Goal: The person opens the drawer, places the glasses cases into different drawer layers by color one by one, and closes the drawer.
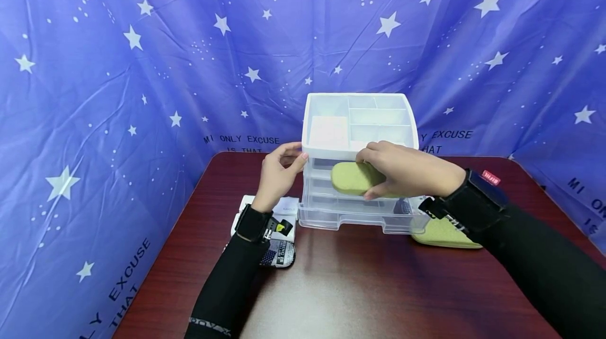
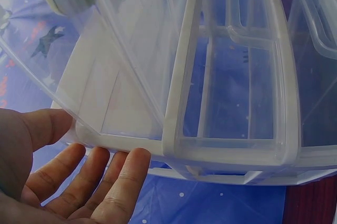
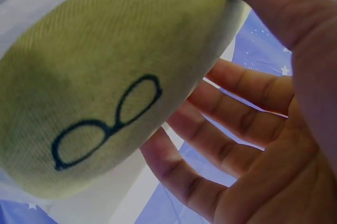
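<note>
My right hand [image 1: 402, 170] grips a yellow-green glasses case [image 1: 352, 178] in front of a white drawer organizer [image 1: 360, 153]. In the right wrist view, the glasses case [image 3: 110, 76] bears a dark eyeglasses print; the thumb lies on one side, the fingers [image 3: 200, 174] on the other. At the organizer's upper left corner is my left hand [image 1: 279, 173], its thumb touching the edge. The left wrist view shows that hand's fingers [image 2: 118, 192] extended beside the white frame [image 2: 231, 153]. A clear lower drawer [image 1: 364, 221] juts out from the organizer's front.
A second yellow-green case [image 1: 447, 235] lies on the table right of the organizer, partly behind my right wrist. To the left are a white item [image 1: 288, 207] and a black-and-white printed pouch [image 1: 284, 253]. A blue star-patterned curtain [image 1: 255, 49] hangs behind the table [image 1: 350, 286].
</note>
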`<state>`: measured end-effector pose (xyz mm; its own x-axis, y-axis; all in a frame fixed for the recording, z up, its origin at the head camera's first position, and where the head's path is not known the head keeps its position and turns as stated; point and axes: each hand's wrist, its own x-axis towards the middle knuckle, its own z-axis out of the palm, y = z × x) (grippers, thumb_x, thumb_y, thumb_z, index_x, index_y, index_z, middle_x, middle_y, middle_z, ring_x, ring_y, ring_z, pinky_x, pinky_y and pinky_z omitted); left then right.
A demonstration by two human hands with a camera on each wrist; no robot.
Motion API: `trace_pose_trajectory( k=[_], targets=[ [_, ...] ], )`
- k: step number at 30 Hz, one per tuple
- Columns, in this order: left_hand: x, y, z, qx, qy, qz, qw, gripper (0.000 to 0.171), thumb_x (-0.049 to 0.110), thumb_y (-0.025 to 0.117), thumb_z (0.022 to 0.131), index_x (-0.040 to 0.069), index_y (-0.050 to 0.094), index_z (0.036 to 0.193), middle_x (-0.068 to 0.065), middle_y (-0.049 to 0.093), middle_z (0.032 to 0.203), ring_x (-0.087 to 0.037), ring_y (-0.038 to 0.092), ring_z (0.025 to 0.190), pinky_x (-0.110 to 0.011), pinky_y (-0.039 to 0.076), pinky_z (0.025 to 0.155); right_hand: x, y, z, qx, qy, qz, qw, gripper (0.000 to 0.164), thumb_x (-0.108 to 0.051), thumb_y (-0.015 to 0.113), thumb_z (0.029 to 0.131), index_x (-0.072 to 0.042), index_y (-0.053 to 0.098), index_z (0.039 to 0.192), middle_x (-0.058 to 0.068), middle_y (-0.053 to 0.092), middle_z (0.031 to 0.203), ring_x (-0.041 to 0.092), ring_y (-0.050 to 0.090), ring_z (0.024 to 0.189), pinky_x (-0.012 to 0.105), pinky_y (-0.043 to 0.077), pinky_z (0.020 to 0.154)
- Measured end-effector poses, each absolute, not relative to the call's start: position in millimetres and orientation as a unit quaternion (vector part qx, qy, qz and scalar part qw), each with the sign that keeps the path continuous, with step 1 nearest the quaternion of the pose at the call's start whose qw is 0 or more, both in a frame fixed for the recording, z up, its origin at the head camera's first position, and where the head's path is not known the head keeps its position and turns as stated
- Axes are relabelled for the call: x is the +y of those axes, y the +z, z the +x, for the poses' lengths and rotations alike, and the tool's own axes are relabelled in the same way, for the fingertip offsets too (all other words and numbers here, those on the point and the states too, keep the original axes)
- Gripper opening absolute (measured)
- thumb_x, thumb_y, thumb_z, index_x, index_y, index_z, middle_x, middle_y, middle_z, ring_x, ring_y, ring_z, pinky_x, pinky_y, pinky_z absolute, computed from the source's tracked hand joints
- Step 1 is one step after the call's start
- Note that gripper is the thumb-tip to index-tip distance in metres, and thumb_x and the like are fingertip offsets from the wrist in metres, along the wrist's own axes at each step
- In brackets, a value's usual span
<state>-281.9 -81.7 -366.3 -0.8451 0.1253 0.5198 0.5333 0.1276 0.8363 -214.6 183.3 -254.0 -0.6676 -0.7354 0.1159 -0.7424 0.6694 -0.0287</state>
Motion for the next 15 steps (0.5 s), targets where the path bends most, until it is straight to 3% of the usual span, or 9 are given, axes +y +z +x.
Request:
trace_pose_trajectory(
  k=[8,15],
  targets=[
    [-80.8,-365.3,-280.8,-0.737,-0.621,-0.213,0.162,0.035,0.021,0.07,0.092,0.008,0.063,0.124,-0.01,0.068,0.101,-0.019,0.066,0.091,-0.028,0.058,0.073,182.5,-256.1,-212.5,-0.913,0.029,0.406,0.018,0.059,-0.04,0.084,0.074,-0.002,0.058,0.111,0.0,0.053,0.092,0.013,0.047,0.077,0.025,0.042,0.062],
    [-78.8,-347.0,-262.7,-0.739,-0.616,-0.219,0.163,0.034,0.009,0.066,0.094,-0.003,0.06,0.125,-0.021,0.066,0.103,-0.031,0.065,0.095,-0.029,0.058,0.074,179.5,-255.7,-216.4,-0.906,0.022,0.422,-0.016,0.057,-0.04,0.083,0.075,-0.002,0.059,0.11,-0.001,0.054,0.091,0.012,0.048,0.078,0.025,0.042,0.063]
  ],
)
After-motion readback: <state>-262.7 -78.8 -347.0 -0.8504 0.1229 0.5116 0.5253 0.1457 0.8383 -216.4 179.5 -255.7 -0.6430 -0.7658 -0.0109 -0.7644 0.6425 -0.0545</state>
